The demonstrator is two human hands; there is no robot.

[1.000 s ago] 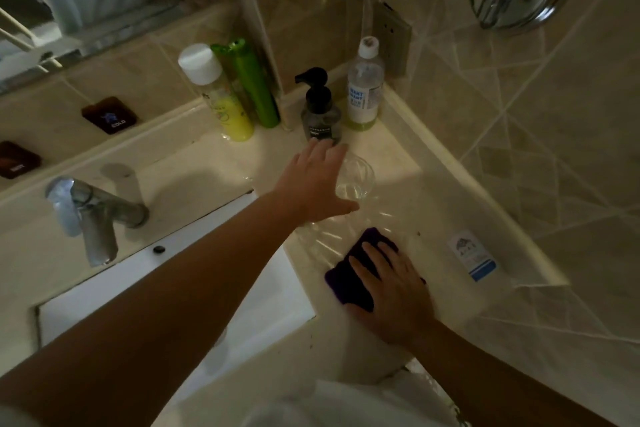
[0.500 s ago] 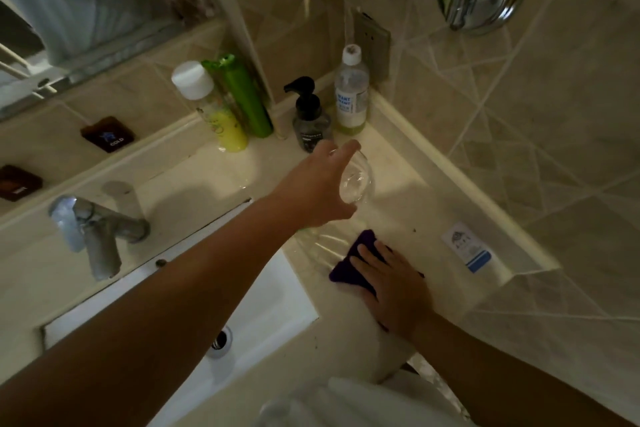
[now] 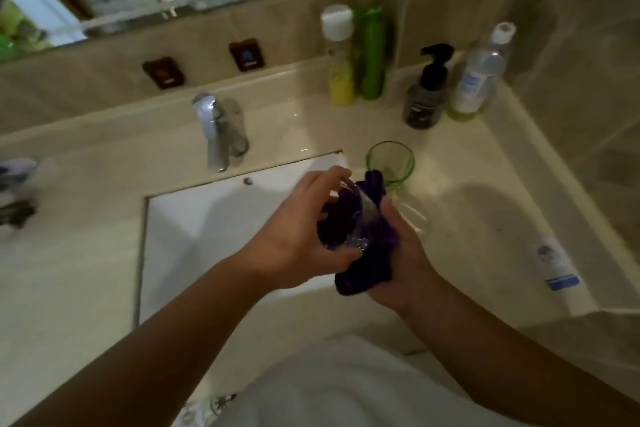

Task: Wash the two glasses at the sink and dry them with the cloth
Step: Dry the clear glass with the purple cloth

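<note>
Both hands have come together over the sink's (image 3: 180, 218) right edge: left hand (image 3: 294, 236) grips the clear glass (image 3: 349, 218), right hand (image 3: 405, 253) clutches the purple cloth (image 3: 363, 274) around it. Green glass (image 3: 390, 165) stands upright just beyond the sink's right corner.

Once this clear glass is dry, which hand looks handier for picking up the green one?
Probably the right hand. The green glass stands on the counter just beyond it, right of the sink. The left hand grips the clear glass and would have to reach across the cloth.
</note>
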